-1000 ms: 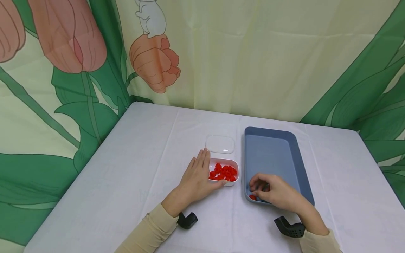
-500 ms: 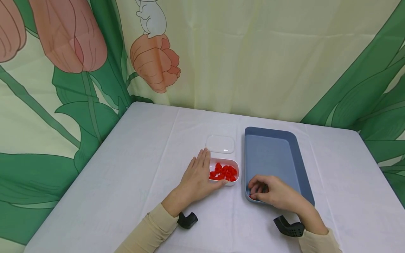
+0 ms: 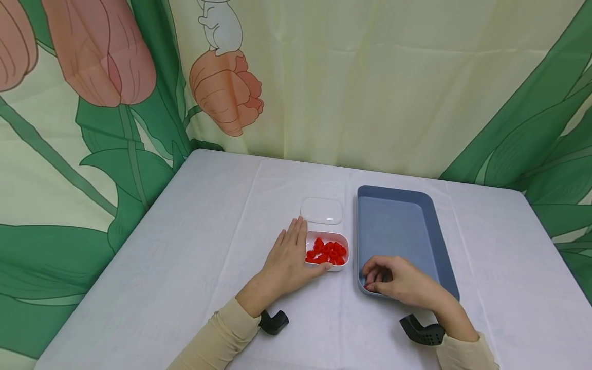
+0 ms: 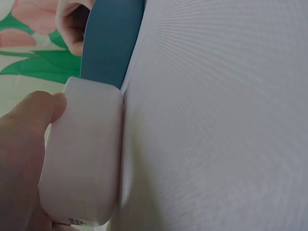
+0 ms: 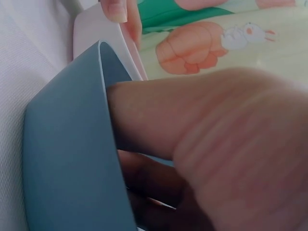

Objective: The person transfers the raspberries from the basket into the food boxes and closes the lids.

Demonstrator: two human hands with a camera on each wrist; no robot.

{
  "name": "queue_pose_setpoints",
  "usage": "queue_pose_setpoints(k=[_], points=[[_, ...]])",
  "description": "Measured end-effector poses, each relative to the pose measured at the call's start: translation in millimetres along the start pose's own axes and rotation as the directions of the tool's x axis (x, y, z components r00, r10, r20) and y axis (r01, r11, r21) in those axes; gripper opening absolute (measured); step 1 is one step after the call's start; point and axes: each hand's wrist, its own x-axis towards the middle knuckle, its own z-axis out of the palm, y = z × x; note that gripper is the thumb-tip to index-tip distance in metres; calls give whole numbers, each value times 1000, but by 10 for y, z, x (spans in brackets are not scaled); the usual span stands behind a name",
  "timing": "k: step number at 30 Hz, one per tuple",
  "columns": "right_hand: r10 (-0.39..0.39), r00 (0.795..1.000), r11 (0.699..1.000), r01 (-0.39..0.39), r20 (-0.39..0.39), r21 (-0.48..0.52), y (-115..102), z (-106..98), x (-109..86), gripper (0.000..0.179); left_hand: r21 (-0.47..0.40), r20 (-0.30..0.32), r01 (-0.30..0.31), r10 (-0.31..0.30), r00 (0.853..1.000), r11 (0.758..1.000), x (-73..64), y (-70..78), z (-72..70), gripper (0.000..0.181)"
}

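Note:
My left hand (image 3: 289, 262) lies along the left end of a small white box (image 3: 341, 237), fingers straight and thumb on its near rim. The left wrist view shows the thumb (image 4: 57, 107) pressed at the top edge of the box wall. Several small red raspberry-shaped pieces (image 3: 329, 250) lie in the box. My right hand (image 3: 400, 280) reaches into the near left corner of a blue-grey tray (image 3: 393, 221), fingers curled. Its thumb and fingertips pinch a red piece (image 3: 367, 287), mostly hidden by them. In the right wrist view the tray wall (image 5: 72, 149) hides the fingertips.
A clear lid (image 3: 321, 210) lies flat just beyond the white box. The tray stands close to the right of the box, with a narrow gap. White cloth (image 3: 222, 205) covers the table, and a flower-print curtain (image 3: 370, 87) hangs behind it.
My right fingertips have moved slightly left and down onto the red piece in the tray corner, which showed clearly before. The left hand and the box have stayed put.

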Motion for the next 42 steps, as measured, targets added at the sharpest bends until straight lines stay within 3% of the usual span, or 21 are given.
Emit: queue_pose_setpoints(k=[11,24,29,36,42], points=[[23,995,1000,-25,-97,-10,-39,-40,36,15,-11,6,5,-5,1000,1000,1,0,1,106],[24,972,999,-17,-236,35,-94,-67,149,19,-19,2,0,0,1000,1000,7,6,-2,107],[37,961,999,-37,-274,6,-156,-72,206,19,-15,0,-2,2,1000,1000,4,0,-2,107],[3,950,998,-23,-313,-59,-251,-63,305,22,-16,-5,-2,2,1000,1000,5,-3,-1,106],[-62,944,996,38,-323,-81,-349,-32,394,25,-8,-2,5,-5,1000,1000,10,3,-3,107]])
